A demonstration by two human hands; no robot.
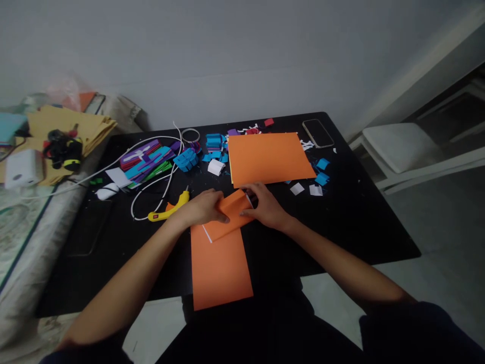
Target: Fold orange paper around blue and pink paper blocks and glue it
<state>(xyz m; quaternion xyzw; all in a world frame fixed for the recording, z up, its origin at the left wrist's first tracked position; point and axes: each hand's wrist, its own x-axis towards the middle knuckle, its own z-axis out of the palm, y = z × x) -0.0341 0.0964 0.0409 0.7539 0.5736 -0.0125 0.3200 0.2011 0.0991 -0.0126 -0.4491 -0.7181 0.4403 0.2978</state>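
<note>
Head view (forward, downward) over hands [270, 208]

1. Pretty dim overall, soft flat light, can't tell where from.
2. Black table [352, 227] swallows most shadows; clothing [242, 338] at 6 o'clock is basically a black blob.
3. Edges get smeary and stretched, chair [399, 146] around 3 o'clock included.
</note>
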